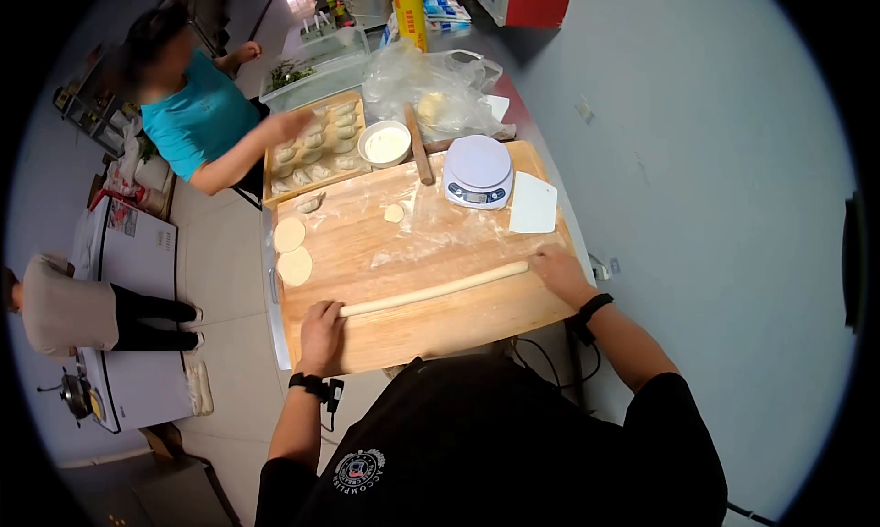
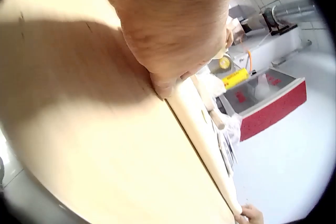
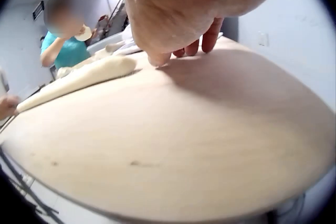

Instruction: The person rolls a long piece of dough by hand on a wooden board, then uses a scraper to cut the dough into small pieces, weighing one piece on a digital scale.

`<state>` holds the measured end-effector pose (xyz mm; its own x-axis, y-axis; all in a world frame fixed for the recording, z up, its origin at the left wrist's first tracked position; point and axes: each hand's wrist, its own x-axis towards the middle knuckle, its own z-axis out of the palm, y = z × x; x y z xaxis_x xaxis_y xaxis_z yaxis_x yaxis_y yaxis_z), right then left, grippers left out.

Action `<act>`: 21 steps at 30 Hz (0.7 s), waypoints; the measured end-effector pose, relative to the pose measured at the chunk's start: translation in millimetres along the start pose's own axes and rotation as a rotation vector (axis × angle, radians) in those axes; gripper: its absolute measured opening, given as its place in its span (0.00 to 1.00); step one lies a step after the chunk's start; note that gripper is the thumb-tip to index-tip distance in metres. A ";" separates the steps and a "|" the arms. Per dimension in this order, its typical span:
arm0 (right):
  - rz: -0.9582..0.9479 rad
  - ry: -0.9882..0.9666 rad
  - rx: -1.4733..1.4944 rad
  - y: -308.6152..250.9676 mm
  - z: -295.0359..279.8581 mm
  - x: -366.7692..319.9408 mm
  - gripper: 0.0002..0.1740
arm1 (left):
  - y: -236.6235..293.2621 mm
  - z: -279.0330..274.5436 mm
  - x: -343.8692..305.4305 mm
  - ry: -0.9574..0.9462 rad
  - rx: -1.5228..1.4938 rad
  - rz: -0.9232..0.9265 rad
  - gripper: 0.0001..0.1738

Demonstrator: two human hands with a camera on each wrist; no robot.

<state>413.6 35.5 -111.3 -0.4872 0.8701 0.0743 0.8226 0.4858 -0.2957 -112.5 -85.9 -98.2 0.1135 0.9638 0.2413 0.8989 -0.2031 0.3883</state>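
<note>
A long pale dough rope (image 1: 438, 290) lies across the near part of the floured wooden board (image 1: 431, 334). At its left end, my left hand (image 1: 321, 333) has its thumb and fingers around the dough, close to the board. My right hand (image 1: 561, 275) is just beyond the other end, fingers bent down and fingertips on the board. In the right wrist view a small gap shows between this hand (image 3: 194, 3) and the rounded dough end (image 3: 123, 65). Two flat dough rounds (image 1: 294, 266) overlap the board's left side, and a small dough piece (image 1: 393, 214) lies mid-board.
Toward the back are a kitchen scale (image 1: 478, 168), a white scraper (image 1: 534, 203), a rolling pin (image 1: 418, 147) and a flour bowl (image 1: 385, 145). A person in a turquoise shirt (image 1: 206, 115) reaches over a tray of dumplings (image 1: 270, 186). The wall (image 1: 697, 206) is at right.
</note>
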 end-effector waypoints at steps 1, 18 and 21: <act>0.029 0.024 -0.011 6.3 -4.2 -1.1 0.11 | -5.3 -3.6 -4.1 0.000 0.009 -0.032 0.17; 0.938 0.001 0.079 7.6 -20.9 117.9 0.58 | 39.3 19.0 24.4 -0.109 -0.032 -0.040 0.22; 0.908 0.023 0.132 26.9 -10.0 118.5 0.58 | 51.2 29.8 31.9 -0.108 -0.040 0.008 0.21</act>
<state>381.0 152.5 -100.9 0.3368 0.9153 -0.2211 0.8456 -0.3973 -0.3564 -50.3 -60.4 -97.2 0.1680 0.9746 0.1478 0.8803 -0.2158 0.4225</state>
